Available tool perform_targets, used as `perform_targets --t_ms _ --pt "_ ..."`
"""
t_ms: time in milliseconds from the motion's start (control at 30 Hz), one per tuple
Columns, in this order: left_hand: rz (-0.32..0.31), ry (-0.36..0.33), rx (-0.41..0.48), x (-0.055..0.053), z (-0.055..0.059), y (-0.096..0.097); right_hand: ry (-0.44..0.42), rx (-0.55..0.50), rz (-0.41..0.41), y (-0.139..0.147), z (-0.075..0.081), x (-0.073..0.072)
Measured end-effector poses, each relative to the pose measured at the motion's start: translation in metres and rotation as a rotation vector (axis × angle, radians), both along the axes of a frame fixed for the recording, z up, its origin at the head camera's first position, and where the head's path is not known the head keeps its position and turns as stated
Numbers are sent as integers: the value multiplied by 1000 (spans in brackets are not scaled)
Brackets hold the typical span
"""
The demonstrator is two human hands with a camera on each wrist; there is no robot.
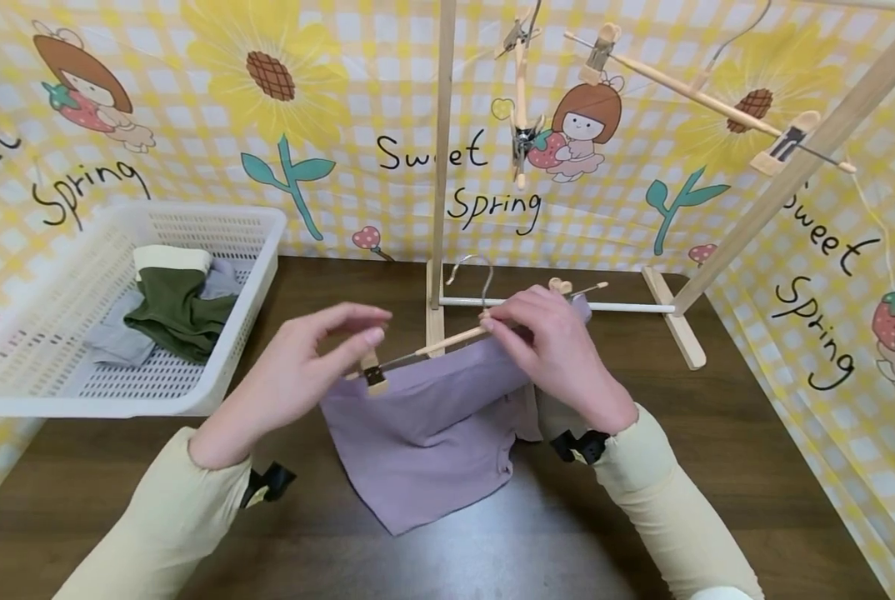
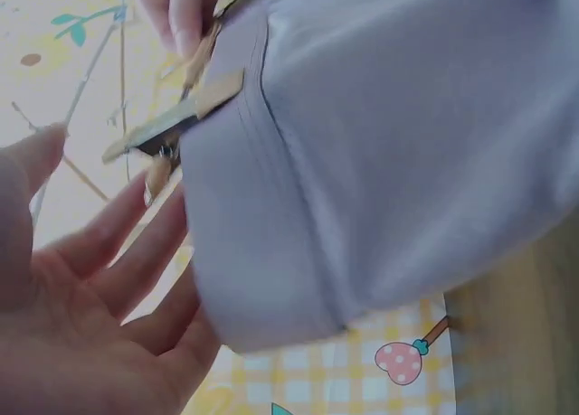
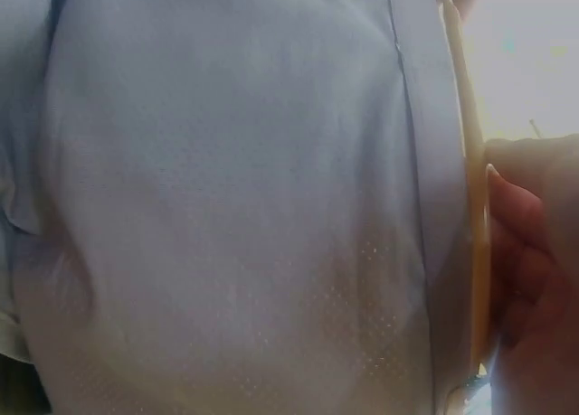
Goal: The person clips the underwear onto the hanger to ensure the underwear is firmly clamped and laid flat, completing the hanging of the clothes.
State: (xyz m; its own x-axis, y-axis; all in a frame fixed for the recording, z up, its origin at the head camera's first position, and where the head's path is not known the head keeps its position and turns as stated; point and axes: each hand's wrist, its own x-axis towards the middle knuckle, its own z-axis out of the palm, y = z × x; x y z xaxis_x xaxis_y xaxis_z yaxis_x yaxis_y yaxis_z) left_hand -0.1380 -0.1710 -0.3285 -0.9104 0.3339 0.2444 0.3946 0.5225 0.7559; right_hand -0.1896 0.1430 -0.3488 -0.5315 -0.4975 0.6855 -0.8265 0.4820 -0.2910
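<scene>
Lavender shorts (image 1: pixel 425 450) hang from a wooden clip hanger (image 1: pixel 455 340) just over the table, waistband at the top. My right hand (image 1: pixel 548 350) pinches the hanger's bar beside its metal hook (image 1: pixel 487 275). At the bar's left end a clip (image 1: pixel 373 375) bites the waistband. My left hand (image 1: pixel 297 358) is around that clip, thumb and fingers apart; in the left wrist view its spread fingers (image 2: pixel 158 261) lie behind the clip (image 2: pixel 194 117) and waistband. The right-end clip (image 1: pixel 560 287) is partly hidden behind my right hand.
At left, a white plastic basket (image 1: pixel 155 406) holds folded clothes, with a dark green garment (image 1: pixel 173 308) on top. A wooden rack (image 1: pixel 442 167) stands behind my hands; a clip hanger (image 1: pixel 695 93) and another clip hanger (image 1: pixel 521 92) hang there. Patterned cloth covers the wall behind.
</scene>
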Motion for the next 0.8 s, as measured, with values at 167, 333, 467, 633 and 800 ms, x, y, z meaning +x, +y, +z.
perform_targets --t_ms 167,333,467,633,800 --pt "53 24 69 -18 7 4 19 -64 -80 20 4 -1" --pt "51 28 106 -37 12 12 29 -127 -152 33 6 -2" --pt "61 26 132 -53 16 18 39 -163 -200 42 7 -1" --pt "48 37 151 -75 25 27 36 -212 -246 54 11 -2" --pt "64 42 169 -96 33 38 42 -250 -319 66 17 -1"
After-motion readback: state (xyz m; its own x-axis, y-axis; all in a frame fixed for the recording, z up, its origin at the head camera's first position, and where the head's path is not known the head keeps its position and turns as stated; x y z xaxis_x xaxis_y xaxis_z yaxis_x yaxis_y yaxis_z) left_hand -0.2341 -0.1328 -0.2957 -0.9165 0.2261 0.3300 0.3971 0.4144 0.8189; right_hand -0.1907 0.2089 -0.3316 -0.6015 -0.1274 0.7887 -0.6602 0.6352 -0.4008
